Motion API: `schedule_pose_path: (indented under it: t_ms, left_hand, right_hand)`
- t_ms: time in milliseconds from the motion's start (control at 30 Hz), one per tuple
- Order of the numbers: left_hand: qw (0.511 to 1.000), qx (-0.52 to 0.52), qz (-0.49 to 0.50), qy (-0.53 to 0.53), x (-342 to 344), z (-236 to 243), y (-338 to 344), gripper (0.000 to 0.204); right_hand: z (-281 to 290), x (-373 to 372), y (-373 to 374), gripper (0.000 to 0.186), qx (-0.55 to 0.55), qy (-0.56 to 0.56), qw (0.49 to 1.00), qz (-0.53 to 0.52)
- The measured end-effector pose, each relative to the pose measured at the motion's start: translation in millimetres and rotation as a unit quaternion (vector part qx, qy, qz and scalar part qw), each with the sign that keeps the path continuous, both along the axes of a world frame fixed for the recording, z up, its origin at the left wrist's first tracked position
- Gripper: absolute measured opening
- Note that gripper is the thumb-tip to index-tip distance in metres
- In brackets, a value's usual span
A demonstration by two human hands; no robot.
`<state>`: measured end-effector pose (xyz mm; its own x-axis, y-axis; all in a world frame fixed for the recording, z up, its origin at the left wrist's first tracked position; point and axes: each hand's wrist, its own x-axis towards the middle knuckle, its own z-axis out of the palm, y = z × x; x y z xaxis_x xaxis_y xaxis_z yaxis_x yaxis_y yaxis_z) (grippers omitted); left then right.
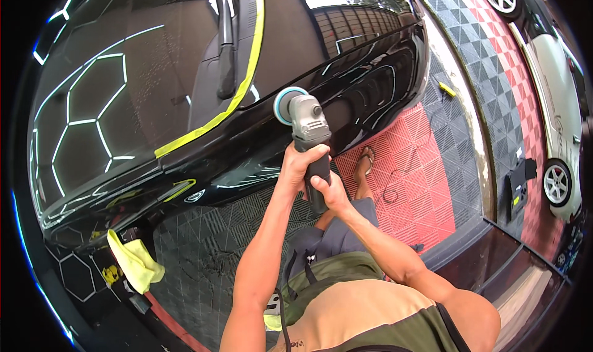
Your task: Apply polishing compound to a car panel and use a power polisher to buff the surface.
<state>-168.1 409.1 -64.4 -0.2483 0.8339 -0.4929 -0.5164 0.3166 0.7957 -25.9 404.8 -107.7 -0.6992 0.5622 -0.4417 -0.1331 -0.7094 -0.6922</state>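
A rotary polisher [309, 120] with a blue-rimmed pad [285, 105] is held over the glossy black car's side panel [352, 98], beside the windscreen's base. Whether the pad touches the paint I cannot tell. My left hand [299, 166] is closed round the tool's dark body just below its grey head. Below it, my right hand [329, 192] grips the lower end of the handle. Yellow masking tape [216, 119] runs along the windscreen's edge, with a wiper arm [225, 61] inside it.
A yellow cloth [134, 259] lies at lower left. A cord [390, 195] curls on the red-and-grey tiled floor [432, 203], where my sandalled foot shows. A silver car [556, 86] stands at right, near black items [517, 179] and a small yellow object [447, 89]. A dark glossy panel [494, 247] is at lower right.
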Motion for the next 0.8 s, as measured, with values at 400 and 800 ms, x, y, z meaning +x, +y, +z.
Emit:
schedule_pose_path:
  t_ms: [400,800]
  left_hand:
    - [0.987,0.050,0.140,-0.055,-36,29,-78,0.053]
    - [0.994,0.023,0.065,-0.090,14,16,22,0.048]
  right_hand:
    - [47,-38,-37,0.074,0.136,-0.115,0.974,0.141]
    - [52,15,33,0.048,0.020,-0.097,0.994,0.038]
